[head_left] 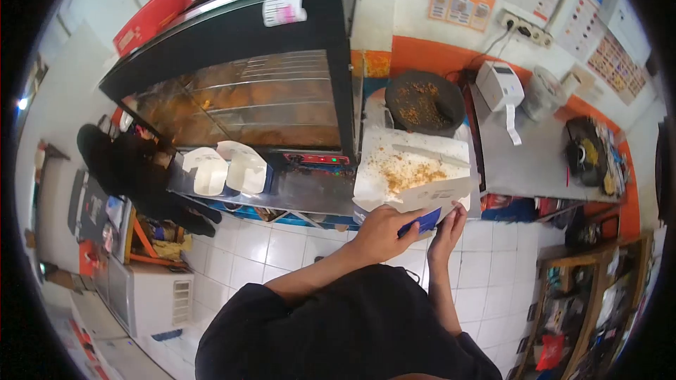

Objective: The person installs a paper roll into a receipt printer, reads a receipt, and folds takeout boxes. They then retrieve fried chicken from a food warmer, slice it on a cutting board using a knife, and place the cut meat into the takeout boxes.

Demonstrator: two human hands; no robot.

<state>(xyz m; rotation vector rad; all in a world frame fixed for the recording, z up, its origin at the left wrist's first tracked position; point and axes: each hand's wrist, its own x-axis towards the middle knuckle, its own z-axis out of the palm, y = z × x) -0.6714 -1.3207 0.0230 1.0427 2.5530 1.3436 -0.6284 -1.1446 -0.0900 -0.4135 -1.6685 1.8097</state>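
Observation:
Both of my hands are on a blue-and-white paper food box (440,193), which is partly folded and tilted, over the near edge of the counter. My left hand (384,234) has its fingers closed round the box's left side, by a blue panel. On the right side, my right hand (446,233) grips the edge with its fingers and thumb. Just beyond lies a white cutting board (377,151) strewn with brown crumbs, and a long knife-like blade (429,153) rests across it. Behind the board sits a dark stone mortar (424,102) holding reddish-brown chilli paste.
Two open paper boxes (227,169) stand before the glass food warmer (246,98) on the left. A label printer (499,85) and a black pan-like item (588,155) are on the right-hand steel table (528,162). A person in dark clothes (134,169) is at far left.

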